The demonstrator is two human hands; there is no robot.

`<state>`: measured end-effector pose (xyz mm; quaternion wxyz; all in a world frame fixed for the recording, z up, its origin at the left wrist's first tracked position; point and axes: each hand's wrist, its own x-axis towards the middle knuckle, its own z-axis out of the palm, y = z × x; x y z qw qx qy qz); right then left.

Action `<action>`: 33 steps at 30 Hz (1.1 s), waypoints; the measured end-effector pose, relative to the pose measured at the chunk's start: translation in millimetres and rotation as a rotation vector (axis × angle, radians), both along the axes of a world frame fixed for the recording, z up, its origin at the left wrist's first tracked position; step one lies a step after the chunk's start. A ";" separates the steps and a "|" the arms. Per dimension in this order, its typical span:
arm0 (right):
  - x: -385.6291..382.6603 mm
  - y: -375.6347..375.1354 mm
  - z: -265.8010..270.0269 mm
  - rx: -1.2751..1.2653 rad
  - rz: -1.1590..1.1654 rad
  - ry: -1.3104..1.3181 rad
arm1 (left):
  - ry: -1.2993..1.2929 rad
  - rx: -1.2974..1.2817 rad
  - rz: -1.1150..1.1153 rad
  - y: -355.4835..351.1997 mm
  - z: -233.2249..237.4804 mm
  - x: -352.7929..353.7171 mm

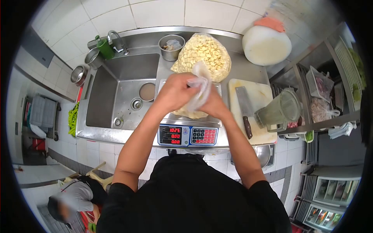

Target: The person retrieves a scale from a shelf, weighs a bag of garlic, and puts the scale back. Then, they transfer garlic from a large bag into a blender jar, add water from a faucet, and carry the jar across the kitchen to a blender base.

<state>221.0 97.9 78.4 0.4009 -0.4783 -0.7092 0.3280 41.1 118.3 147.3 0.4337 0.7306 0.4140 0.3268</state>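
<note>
Both hands are at the gathered neck of a clear plastic bag (200,89) over the scale. My left hand (176,91) is closed on the bag's twisted top. My right hand (214,103) closes on it from the other side, its fingers partly hidden behind the plastic. Pale pieces, like peeled garlic cloves, show in the bag's lower part (190,113), which rests on the digital scale (211,120). The scale's red display (173,136) reads 1.025 on top. Just beyond my hands stands a large clear bag of peeled garlic cloves (206,52).
At left is a steel sink (105,89) with a faucet (118,42). A steel pot (171,46) stands behind the scale. To the right, a knife (244,110) and a clear pitcher (278,110) lie on a cutting board (237,87). Another person (77,200) is at lower left.
</note>
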 end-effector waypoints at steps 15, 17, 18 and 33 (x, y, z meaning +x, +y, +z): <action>88.0 -30.3 -12.3 0.229 -0.782 0.633 | -0.473 -0.284 0.509 -23.0 -93.7 -103.5; 102.5 -37.6 -14.7 0.310 -0.774 0.615 | -0.501 -0.325 0.538 -24.2 -103.6 -105.3; 107.2 -37.6 -14.8 0.368 -0.873 0.595 | -0.504 -0.332 0.535 -22.9 -107.2 -103.9; 118.7 -86.6 -46.4 0.396 -1.293 -0.069 | -0.308 -0.252 0.485 16.1 -134.4 -87.2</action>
